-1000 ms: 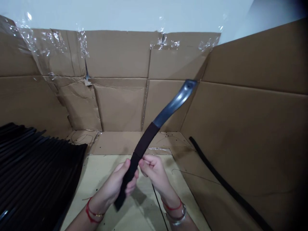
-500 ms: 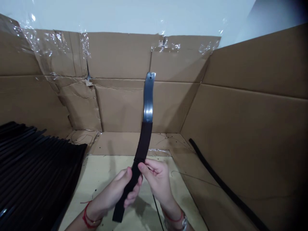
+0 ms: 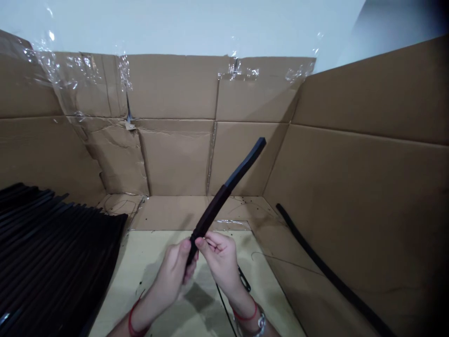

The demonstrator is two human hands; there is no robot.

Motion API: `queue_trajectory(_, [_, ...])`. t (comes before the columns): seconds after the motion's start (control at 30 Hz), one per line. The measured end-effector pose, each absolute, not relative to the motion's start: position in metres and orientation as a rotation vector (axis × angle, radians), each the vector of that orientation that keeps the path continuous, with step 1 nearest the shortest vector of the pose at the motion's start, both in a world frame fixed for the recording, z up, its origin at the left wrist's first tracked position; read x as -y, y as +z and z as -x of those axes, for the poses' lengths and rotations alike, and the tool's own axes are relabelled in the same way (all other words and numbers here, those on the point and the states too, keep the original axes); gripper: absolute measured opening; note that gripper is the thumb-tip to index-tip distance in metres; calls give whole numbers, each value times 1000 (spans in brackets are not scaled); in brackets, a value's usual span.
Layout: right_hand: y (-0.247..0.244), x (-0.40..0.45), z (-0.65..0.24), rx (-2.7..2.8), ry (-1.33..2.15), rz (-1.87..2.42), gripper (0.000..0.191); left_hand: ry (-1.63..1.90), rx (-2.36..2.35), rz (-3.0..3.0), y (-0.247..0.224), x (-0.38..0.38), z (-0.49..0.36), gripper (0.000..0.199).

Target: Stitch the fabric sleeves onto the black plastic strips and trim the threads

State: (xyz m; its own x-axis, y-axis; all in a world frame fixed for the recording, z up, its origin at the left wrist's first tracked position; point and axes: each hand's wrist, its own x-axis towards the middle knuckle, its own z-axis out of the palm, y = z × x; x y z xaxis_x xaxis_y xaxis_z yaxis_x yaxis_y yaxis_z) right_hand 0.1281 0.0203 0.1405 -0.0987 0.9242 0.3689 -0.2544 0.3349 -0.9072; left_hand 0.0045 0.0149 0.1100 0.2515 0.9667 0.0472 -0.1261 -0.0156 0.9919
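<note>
Above the pale board [image 3: 147,255], both hands [image 3: 171,274] [image 3: 219,264] pinch a black strip [image 3: 213,208]

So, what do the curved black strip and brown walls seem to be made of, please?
The curved black strip looks like matte rubber or foam; its dull surface leaves that open. The brown walls look like cardboard, with creased, torn panels and clear tape.

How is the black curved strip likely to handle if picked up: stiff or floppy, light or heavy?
Probably fairly stiff: the black curved strip stands out above the left hand and right hand without drooping, keeping a gentle bow. It is likely light too, since the fingers alone seem to carry it near one end.
</note>
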Motion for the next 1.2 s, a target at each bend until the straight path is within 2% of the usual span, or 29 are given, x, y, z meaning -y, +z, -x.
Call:
queue_trajectory(0.1, [142,-14,-129,1382,1178,704,41,869,-768,-1086,110,-14,-8,70])
queue_trajectory(0.27, [142,-18,-128,1268,1050,795,43,1213,-921,-1207,114,-15,-7,54])
queue_trajectory(0.4, [143,-24,-128,1322,1269,703,41,713,-646,-1016,115,-16,-2,60])
queue_trajectory(0.43, [142,-23,-127,1298,1247,706,41,693,-622,-1036,114,-16,-3,64])
queue_trajectory(0.57, [140,-15,-124,1209,980,787,35,1181,-834,-1232,107,-13,-9,58])
queue_trajectory(0.73, [144,-9,-131,1368,1189,748,39,774,-565,-1124,104,-18,-5,65])
queue_trajectory(0.83, [143,-12,-130,1240,1100,791,42,1015,-731,-1182,106,-24,-4,60])
queue_trajectory(0.9, [141,-16,-129,1226,1221,755,43,1151,-838,-1182,107,-23,-5,59])
queue_trajectory(1.0, [139,-21,-128,1270,1391,669,46,859,-644,-1030,106,-17,-5,66])
queue_trajectory(1.07, [139,-24,-127,1226,1270,693,42,729,-524,-1016,106,-12,-7,68])
queue_trajectory(1.13, [138,-26,-127,1163,1094,720,37,883,-627,-1140,105,-11,-10,61])
queue_trajectory(1.2, [136,-27,-128,1166,1067,725,34,1061,-752,-1233,103,-13,-12,51])
